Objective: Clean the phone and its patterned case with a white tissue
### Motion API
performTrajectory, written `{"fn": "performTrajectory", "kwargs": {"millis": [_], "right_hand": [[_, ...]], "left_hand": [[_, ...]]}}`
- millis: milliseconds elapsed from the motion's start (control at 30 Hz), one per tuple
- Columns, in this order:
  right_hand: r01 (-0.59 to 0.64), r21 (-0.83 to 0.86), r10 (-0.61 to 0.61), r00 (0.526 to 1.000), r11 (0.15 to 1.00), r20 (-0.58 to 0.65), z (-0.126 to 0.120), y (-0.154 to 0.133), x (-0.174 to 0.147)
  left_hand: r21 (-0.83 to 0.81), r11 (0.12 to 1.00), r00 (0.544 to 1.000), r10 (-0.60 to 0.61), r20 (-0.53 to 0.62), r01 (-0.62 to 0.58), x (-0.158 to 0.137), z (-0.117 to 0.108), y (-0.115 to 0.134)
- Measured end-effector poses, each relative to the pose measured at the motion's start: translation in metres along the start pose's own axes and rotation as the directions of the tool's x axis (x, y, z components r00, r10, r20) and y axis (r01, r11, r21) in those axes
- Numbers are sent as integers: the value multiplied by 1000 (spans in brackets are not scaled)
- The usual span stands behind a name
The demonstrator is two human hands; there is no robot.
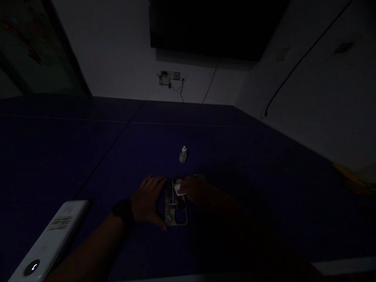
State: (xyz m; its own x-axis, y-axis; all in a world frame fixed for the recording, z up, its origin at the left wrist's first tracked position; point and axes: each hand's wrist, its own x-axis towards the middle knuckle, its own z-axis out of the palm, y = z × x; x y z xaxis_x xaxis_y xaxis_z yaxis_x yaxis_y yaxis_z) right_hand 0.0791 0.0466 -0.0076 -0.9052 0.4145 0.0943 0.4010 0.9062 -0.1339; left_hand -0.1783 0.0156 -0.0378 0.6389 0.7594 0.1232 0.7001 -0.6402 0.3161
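Head view: bottle [182, 156] stands beyond an apparent phone case [173, 203].

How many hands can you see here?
2. The left hand is spread along the left side of the phone case; the right hand holds a white wipe at the case's far end. No others show, though it's dark.

Pretty dark room tbh: pale walls [117, 51], big black TV [211, 25] up on one, sockets [170, 76] and dangling cables [210, 84] underneath, purple-blue worktop [147, 145] below.
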Motion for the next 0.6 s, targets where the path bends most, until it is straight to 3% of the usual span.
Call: {"fn": "performTrajectory", "kwargs": {"millis": [133,300,500,600], "right_hand": [[-66,-36,63,995,997,-74,14,-4,0],[87,36,-84,993,996,-80,18,-10,-9],[-115,56,123,976,992,-181,24,-6,-9],[-42,82,58,976,996,-211,27,-12,0]], "left_hand": [[-5,1000,1000,-10,15,11,0,-1,2],[8,1000,999,-20,29,20,0,-2,3],[13,1000,999,-26,20,26,0,-3,5],[12,1000,1000,-21,21,20,0,-3,5]]}}
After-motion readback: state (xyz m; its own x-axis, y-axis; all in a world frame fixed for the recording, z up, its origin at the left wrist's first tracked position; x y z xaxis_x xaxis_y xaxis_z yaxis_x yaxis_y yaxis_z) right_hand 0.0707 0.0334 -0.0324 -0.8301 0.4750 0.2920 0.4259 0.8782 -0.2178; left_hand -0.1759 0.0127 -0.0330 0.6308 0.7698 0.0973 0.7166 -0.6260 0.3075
